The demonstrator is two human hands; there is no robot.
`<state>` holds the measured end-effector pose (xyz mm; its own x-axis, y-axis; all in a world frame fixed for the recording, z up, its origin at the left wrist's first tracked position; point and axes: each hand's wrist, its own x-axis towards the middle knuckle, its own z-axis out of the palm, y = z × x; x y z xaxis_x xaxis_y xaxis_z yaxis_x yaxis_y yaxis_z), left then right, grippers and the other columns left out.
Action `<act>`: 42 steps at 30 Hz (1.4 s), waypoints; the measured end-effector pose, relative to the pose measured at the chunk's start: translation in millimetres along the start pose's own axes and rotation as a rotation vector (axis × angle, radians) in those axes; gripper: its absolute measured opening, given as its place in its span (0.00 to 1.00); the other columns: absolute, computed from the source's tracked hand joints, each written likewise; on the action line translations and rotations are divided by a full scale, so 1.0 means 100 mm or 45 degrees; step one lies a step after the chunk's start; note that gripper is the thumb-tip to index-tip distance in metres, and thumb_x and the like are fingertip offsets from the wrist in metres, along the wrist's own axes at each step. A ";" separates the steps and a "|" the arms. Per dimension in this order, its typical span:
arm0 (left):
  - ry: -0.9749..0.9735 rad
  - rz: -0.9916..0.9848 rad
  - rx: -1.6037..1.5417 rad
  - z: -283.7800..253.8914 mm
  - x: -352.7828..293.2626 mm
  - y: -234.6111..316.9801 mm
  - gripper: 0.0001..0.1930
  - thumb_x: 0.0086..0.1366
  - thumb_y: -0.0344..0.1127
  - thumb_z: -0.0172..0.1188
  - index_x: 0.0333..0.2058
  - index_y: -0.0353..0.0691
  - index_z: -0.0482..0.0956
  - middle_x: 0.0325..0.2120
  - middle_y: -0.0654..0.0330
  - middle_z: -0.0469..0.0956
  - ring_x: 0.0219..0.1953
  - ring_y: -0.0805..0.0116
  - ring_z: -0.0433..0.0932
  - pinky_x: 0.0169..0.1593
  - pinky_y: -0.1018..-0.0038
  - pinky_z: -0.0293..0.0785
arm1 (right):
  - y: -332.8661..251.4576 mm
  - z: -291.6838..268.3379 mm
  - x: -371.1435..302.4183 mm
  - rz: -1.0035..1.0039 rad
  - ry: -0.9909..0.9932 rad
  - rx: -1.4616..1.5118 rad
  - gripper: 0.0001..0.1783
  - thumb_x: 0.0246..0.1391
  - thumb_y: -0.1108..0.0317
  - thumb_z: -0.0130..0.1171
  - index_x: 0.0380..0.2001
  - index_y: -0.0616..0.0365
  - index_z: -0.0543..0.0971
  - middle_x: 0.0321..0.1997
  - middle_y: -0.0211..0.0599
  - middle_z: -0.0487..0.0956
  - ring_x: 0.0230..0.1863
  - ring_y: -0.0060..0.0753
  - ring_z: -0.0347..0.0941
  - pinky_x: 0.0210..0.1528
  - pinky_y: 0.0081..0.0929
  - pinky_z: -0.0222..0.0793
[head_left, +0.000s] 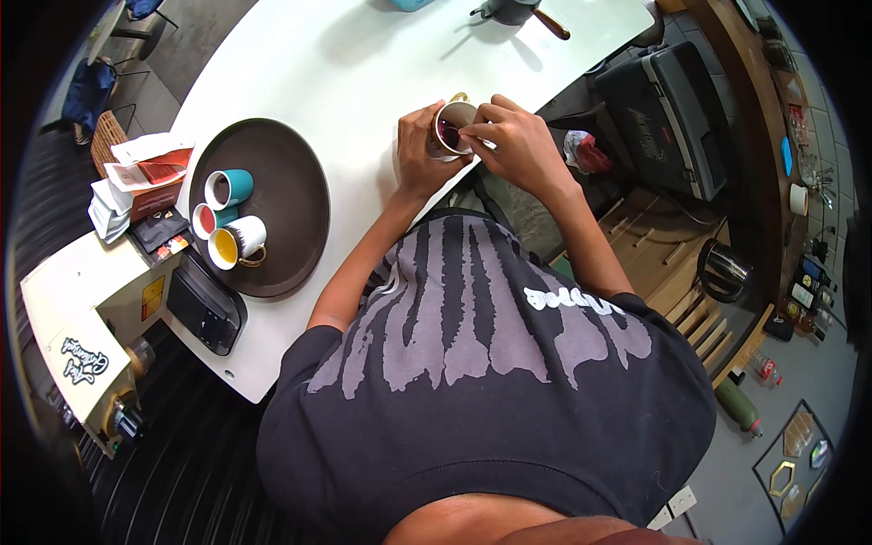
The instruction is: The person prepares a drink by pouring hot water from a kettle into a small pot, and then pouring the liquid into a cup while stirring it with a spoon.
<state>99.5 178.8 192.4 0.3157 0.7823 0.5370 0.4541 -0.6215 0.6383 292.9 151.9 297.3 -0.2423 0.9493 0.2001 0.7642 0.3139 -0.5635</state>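
Observation:
Near the white table's edge, a white mug (457,115) with a gold-coloured handle is tipped so its mouth shows; something dark red lies inside. The fingers of my left hand (421,153) wrap round its left side and base. Over the mug's right rim, my right hand (520,147) has thumb and fingers drawn together in a pinch at the opening. Whatever those fingertips hold, if anything, is too small to make out.
A round brown tray (295,195) on the left carries teal mugs (238,186) and a black-and-white mug (252,233) with yellow inside. Paper packets (150,168) and a black device (204,304) stand beside it. A wooden-handled pot (513,11) is at the far edge, a black case (663,118) right.

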 end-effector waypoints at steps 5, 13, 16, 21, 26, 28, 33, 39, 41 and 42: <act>-0.007 0.022 0.011 -0.01 0.02 0.03 0.50 0.42 0.43 0.87 0.64 0.40 0.72 0.56 0.53 0.77 0.55 0.53 0.78 0.57 0.60 0.79 | 0.04 0.05 0.00 0.037 0.121 0.001 0.06 0.55 0.70 0.70 0.36 0.55 0.90 0.36 0.30 0.82 0.41 0.36 0.78 0.42 0.36 0.78; -0.036 -0.025 -0.075 -0.01 0.03 -0.01 0.47 0.43 0.38 0.81 0.65 0.37 0.71 0.56 0.52 0.77 0.57 0.51 0.79 0.59 0.60 0.80 | 0.12 -0.11 0.05 -0.194 -0.140 -0.018 0.07 0.52 0.71 0.69 0.35 0.51 0.91 0.39 0.25 0.83 0.46 0.33 0.78 0.44 0.34 0.82; -0.058 -0.030 -0.089 -0.02 0.02 -0.01 0.48 0.43 0.39 0.80 0.65 0.36 0.70 0.57 0.51 0.77 0.57 0.51 0.79 0.59 0.60 0.80 | 0.13 -0.12 0.06 -0.204 -0.173 0.013 0.06 0.52 0.71 0.69 0.34 0.51 0.90 0.39 0.26 0.83 0.45 0.33 0.78 0.45 0.35 0.82; -0.089 0.043 -0.073 -0.05 0.03 0.00 0.49 0.43 0.40 0.81 0.66 0.36 0.69 0.58 0.51 0.76 0.58 0.51 0.79 0.60 0.59 0.79 | 0.15 -0.13 0.05 -0.195 -0.198 0.007 0.05 0.52 0.72 0.69 0.33 0.52 0.90 0.40 0.28 0.83 0.46 0.33 0.78 0.46 0.35 0.81; -0.091 0.044 -0.069 -0.04 0.03 0.01 0.48 0.45 0.38 0.81 0.65 0.36 0.68 0.57 0.51 0.74 0.56 0.52 0.79 0.58 0.60 0.80 | 0.15 -0.15 0.07 -0.171 -0.227 -0.015 0.06 0.52 0.72 0.69 0.34 0.51 0.90 0.40 0.28 0.83 0.46 0.34 0.79 0.46 0.35 0.81; -0.099 -0.023 -0.154 -0.01 0.00 -0.01 0.47 0.45 0.37 0.81 0.64 0.36 0.67 0.56 0.51 0.74 0.56 0.53 0.80 0.58 0.61 0.80 | 0.14 -0.15 0.06 -0.179 -0.175 0.001 0.06 0.52 0.71 0.69 0.34 0.51 0.90 0.39 0.28 0.83 0.45 0.35 0.79 0.46 0.35 0.81; -0.081 -0.096 -0.239 0.05 -0.06 -0.06 0.49 0.40 0.40 0.83 0.62 0.41 0.68 0.55 0.54 0.76 0.58 0.51 0.76 0.59 0.58 0.76 | 0.09 -0.09 0.04 -0.130 -0.128 -0.013 0.07 0.52 0.71 0.68 0.34 0.50 0.90 0.38 0.28 0.82 0.44 0.35 0.79 0.45 0.34 0.80; -0.033 -0.133 -0.154 0.06 -0.06 -0.06 0.51 0.42 0.49 0.87 0.61 0.41 0.67 0.54 0.53 0.75 0.56 0.49 0.75 0.57 0.57 0.77 | -0.09 0.00 -0.01 -0.018 -0.012 -0.082 0.08 0.50 0.69 0.72 0.36 0.49 0.90 0.34 0.28 0.80 0.41 0.34 0.78 0.41 0.35 0.78; -0.029 -0.167 -0.150 0.05 -0.08 -0.06 0.50 0.43 0.48 0.87 0.61 0.41 0.66 0.53 0.53 0.75 0.55 0.50 0.77 0.56 0.57 0.78 | -0.09 0.04 -0.01 0.041 0.038 -0.063 0.08 0.50 0.68 0.73 0.36 0.51 0.90 0.34 0.29 0.80 0.41 0.35 0.78 0.41 0.36 0.78; -0.022 -0.201 -0.145 0.05 -0.08 -0.06 0.49 0.43 0.48 0.87 0.60 0.40 0.66 0.53 0.52 0.75 0.54 0.51 0.78 0.54 0.58 0.79 | -0.07 0.06 0.00 0.045 0.039 -0.063 0.08 0.50 0.68 0.73 0.36 0.51 0.90 0.34 0.29 0.80 0.41 0.35 0.78 0.41 0.36 0.78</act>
<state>98.6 176.2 181.2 0.2628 0.8703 0.4165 0.4020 -0.4911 0.7728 284.1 149.4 296.3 -0.1967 0.9587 0.2056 0.8010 0.2781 -0.5302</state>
